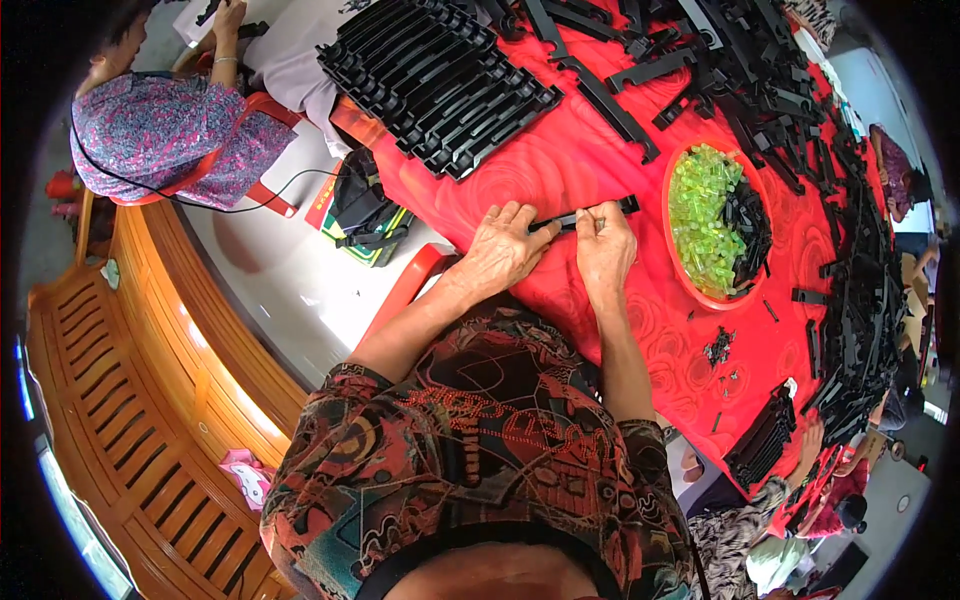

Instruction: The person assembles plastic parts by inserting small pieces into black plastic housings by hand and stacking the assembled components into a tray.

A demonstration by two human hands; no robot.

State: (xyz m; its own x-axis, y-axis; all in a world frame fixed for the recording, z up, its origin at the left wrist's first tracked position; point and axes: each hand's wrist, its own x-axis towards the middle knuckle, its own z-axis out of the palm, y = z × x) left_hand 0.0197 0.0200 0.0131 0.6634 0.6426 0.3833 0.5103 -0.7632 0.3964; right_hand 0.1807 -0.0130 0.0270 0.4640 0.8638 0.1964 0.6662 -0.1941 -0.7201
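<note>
Both of my hands are on one long, narrow black plastic strip (pixel 628 205) above the red tablecloth. My left hand (pixel 505 243) grips its left end, thumb and fingers closed round it. Toward the other end, my right hand (pixel 606 245) pinches the strip from above, and its tip sticks out to the right. Just right of my right hand stands an orange-red bowl (pixel 672 262) with yellow-green translucent pieces (pixel 703 215) and small black pieces (pixel 748 222). Beyond my hands lies a neat row of black plastic strips (pixel 430 85), side by side.
Loose black parts (pixel 720 75) pile up along the far and right sides of the red tablecloth (pixel 670 340). Tiny black bits (pixel 718 347) are scattered below the bowl. A red stool (pixel 405 290) and a wooden bench (pixel 150 400) stand to the left. Other people sit around the table.
</note>
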